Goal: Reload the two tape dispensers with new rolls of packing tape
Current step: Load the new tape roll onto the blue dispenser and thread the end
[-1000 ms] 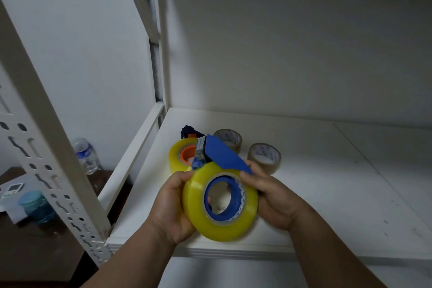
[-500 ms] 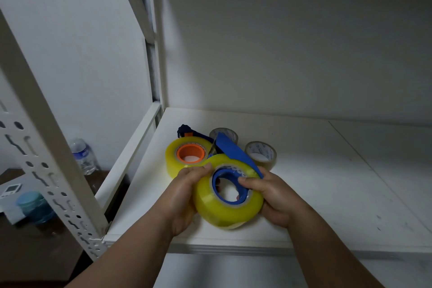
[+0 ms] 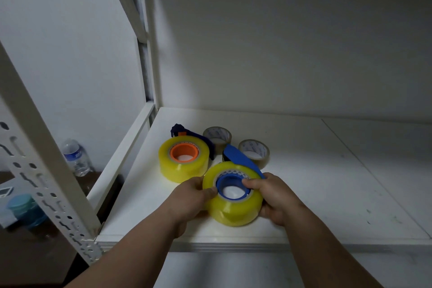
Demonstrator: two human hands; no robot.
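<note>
A blue tape dispenser (image 3: 240, 159) carries a fat yellow tape roll (image 3: 231, 209) on its blue hub and lies flat near the shelf's front edge. My left hand (image 3: 189, 196) grips the roll's left side, thumb on its top. My right hand (image 3: 273, 196) grips the right side, thumb at the hub's rim. Behind it to the left lies a second yellow roll (image 3: 183, 162) on an orange hub, loaded on a dark blue dispenser (image 3: 178, 129). Two thin, nearly used-up rolls (image 3: 217, 135) (image 3: 254, 151) lie flat behind.
Everything sits on a white shelf board (image 3: 315, 182) inside a white metal rack; a perforated upright (image 3: 39, 154) stands at the left front. Lower left, beyond the rack, a water bottle (image 3: 76, 158) and a teal-lidded jar (image 3: 22, 208) stand on a dark surface.
Both hands have lowered the blue dispenser with its yellow roll from an upright, lifted pose to lying flat on the shelf, to the right of the orange-hub roll.
</note>
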